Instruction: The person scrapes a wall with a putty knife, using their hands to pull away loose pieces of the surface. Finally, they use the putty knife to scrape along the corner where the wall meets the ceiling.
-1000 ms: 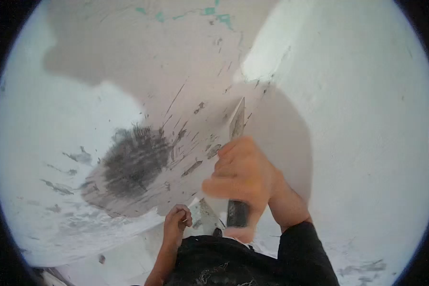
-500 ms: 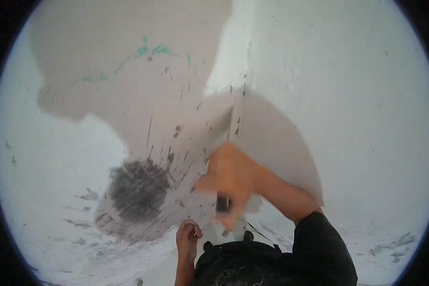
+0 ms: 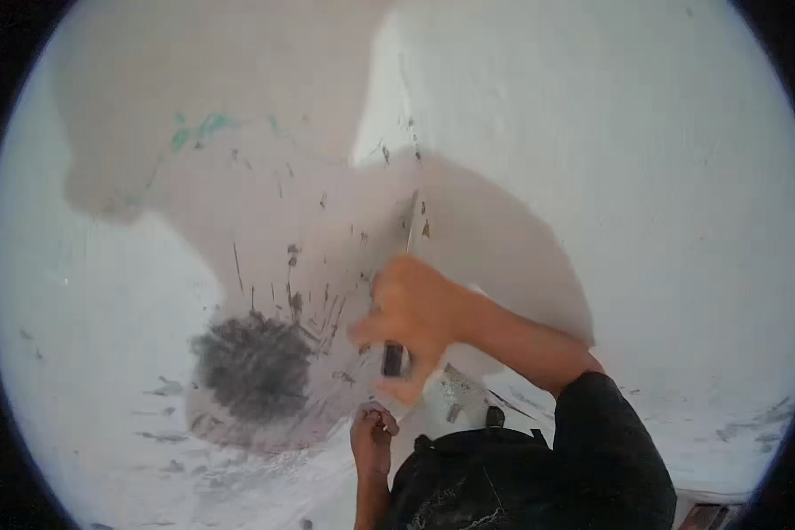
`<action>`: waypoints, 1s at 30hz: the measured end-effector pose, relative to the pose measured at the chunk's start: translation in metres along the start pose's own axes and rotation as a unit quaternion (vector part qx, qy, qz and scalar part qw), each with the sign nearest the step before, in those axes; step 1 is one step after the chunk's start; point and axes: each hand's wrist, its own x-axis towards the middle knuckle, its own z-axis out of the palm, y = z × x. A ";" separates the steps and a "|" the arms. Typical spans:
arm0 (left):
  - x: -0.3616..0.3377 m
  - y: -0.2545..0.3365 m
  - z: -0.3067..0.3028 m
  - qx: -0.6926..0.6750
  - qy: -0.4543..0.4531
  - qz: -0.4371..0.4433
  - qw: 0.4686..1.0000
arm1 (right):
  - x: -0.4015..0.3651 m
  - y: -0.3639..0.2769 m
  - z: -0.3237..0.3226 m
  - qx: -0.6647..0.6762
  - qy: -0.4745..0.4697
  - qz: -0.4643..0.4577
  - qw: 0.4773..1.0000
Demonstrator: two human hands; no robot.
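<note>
My right hand (image 3: 406,309) is blurred by motion in front of the wall (image 3: 645,203), near the corner line. Its fingers are bent around a small dark rectangular object (image 3: 393,359) with a pale edge. Above the knuckles a thin pale strip (image 3: 412,221) runs up across the wall surface. Lower down, in front of my body, my left hand (image 3: 374,433) is closed with its fingers curled in. I cannot tell whether the left fingers hold anything, since their inner side is hidden.
A fuzzy round dark patch (image 3: 252,367) appears left of my hands. Dark streaks and green marks (image 3: 205,128) speckle the shaded wall. A large shadow (image 3: 495,221) surrounds my right arm. Greyish smears (image 3: 212,468) cover the pale surface at lower left.
The view has shifted, so the wall marks sit farther left. My right hand has moved slightly left and up in the view, still around the dark object. My left hand appears farther right.
</note>
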 end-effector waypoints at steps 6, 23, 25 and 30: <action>0.003 -0.009 -0.001 0.048 0.076 0.002 0.996 | 0.002 -0.029 -0.005 0.118 -0.002 -0.089 0.989; 0.001 0.001 0.029 -0.009 0.018 -0.038 0.999 | -0.001 -0.001 0.002 0.080 0.002 0.011 0.997; 0.012 -0.003 0.021 0.022 0.010 -0.014 1.000 | 0.005 -0.022 -0.007 0.065 -0.023 -0.051 0.996; 0.007 0.000 0.018 0.137 0.050 -0.009 0.989 | 0.011 -0.010 -0.013 0.078 -0.001 -0.011 0.997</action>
